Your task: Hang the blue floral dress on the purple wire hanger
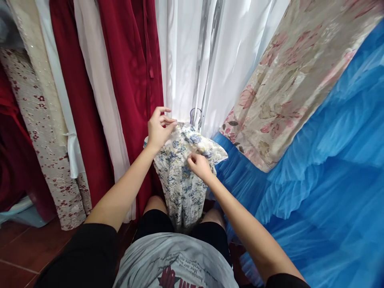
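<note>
A white dress with a blue floral print [183, 190] hangs upright in front of my body, with short sleeves spread to both sides. My left hand [160, 130] is at its upper left edge, thumb and forefinger pinched on the fabric by the neckline, the other fingers loosely bent. Lower down, on the front of the dress, my right hand [199, 166] is closed, its curled fingertips pinching the cloth. A thin hanger hook [196, 116] rises behind the neckline against the white curtain [183, 60].
Dark red garments [129, 80] and a pale pink one [99, 92] hang at left, beside a floral beige dress [39, 128]. At right hang a pink-flowered dress [288, 88] and blue tulle [339, 192]. A light blue basin [30, 212] stands on the tiled floor [45, 248].
</note>
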Motion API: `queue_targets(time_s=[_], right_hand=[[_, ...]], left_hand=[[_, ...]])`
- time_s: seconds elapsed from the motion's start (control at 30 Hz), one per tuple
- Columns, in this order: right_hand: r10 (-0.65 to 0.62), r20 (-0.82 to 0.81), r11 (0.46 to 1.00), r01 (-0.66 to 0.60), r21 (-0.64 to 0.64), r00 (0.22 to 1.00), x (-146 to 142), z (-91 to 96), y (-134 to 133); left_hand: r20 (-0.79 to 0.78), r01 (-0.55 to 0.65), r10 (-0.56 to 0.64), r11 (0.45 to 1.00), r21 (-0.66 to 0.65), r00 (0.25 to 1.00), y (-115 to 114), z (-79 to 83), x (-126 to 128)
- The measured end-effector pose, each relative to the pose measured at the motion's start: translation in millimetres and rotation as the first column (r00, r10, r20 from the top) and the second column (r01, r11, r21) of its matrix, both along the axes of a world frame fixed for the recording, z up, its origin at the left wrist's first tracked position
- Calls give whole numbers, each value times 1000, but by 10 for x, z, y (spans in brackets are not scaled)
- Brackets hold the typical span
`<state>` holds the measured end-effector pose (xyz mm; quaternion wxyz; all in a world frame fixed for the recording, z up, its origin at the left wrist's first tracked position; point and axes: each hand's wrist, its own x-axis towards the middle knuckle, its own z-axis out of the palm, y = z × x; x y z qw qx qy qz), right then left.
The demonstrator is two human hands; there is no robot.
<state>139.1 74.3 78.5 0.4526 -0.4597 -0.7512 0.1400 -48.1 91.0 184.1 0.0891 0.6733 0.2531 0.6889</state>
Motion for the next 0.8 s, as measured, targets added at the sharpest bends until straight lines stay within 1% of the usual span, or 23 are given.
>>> queue_targets(time_s=[0.03,0.1,0.17,0.23,0.33,0.4,0.47,0.53,0.6,0.67,0.7,0.73,0.8], right_hand=[[25,-20,1000,-25,-12,1000,-4,-22,-3],[96,-115,994,-101,-37,989,-41,-3,6],[187,-251,977,-206,-56,950,-111,81,25],[247,-344,960,-278,-43,906,-184,190,43],[269,-419,955,-296,0,867,-238,310,51],[270,-476,953,-302,10,837,-223,332,47],[250,-477,955,-296,-22,842,-185,308,50],[216,-430,958,-275,-78,877,-145,245,65],[192,-384,957,-259,-130,903,-113,158,91],[193,-371,951,-267,-158,908,-89,66,112],[196,-375,947,-275,-168,906,-82,24,117],[200,-384,942,-284,-177,902,-80,-13,116],[207,-406,933,-305,-193,890,-97,-74,101]], left_hand=[[-10,25,-25,1000,-15,1000,-2,32,-49],[-79,99,-104,993,-68,991,-33,45,-97],[-144,158,-175,980,-121,974,-81,-7,-77],[-185,187,-214,970,-153,959,-123,-92,-17],[-205,208,-241,963,-168,949,-156,-192,79],[-188,210,-236,967,-145,954,-149,-215,125],[-160,177,-190,980,-93,969,-102,-208,155],[-140,98,-104,994,-45,985,6,-181,160],[-96,4,-5,1000,-13,995,184,-146,111],[-20,-71,71,997,-10,997,408,-126,-20],[28,-99,99,995,-31,995,522,-133,-118],[92,-126,133,989,-79,987,629,-157,-232],[239,-173,229,957,-233,944,797,-266,-485]])
